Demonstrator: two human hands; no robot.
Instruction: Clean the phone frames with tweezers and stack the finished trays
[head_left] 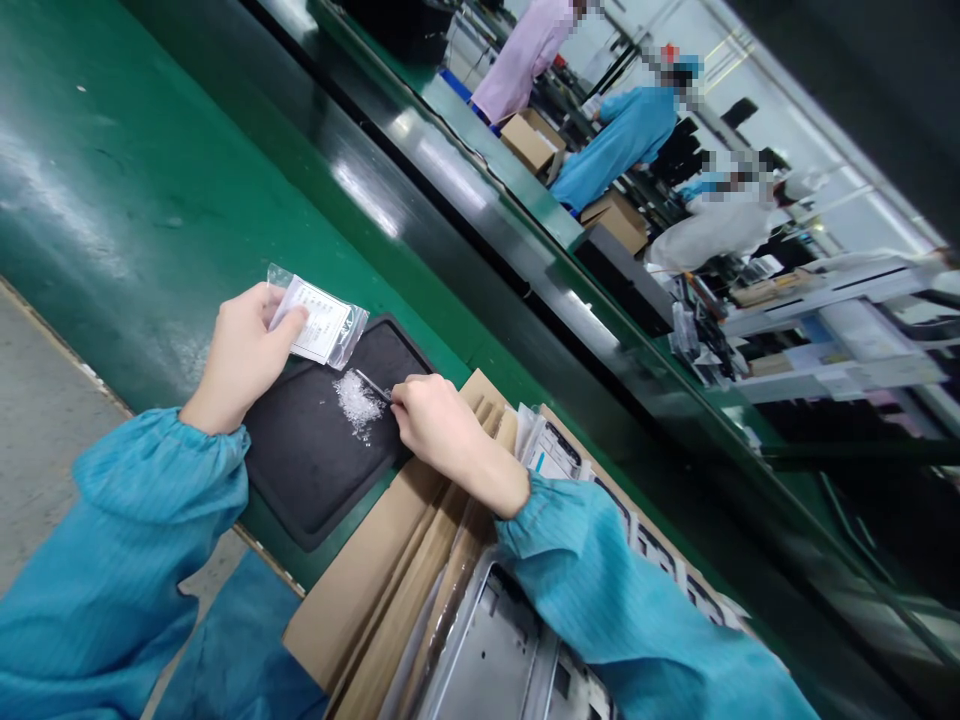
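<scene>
My left hand (251,345) pinches a small clear plastic bag (319,322) with a white printed label, over the far left part of a black tray (307,480). A small heap of tiny clear pieces (358,400) lies on the tray, with a few scattered around it. My right hand (431,415) is closed on a thin metal tool, apparently tweezers (373,385), whose tip reaches the heap's upper edge. The fingers hide its other end. What the bag contains cannot be made out.
Right of the tray stands a cardboard box (375,550) with dividers and grey metal-framed panels (495,640). The green bench (150,200) borders a dark conveyor-like strip (360,190). Several people work across it, among cartons (531,142).
</scene>
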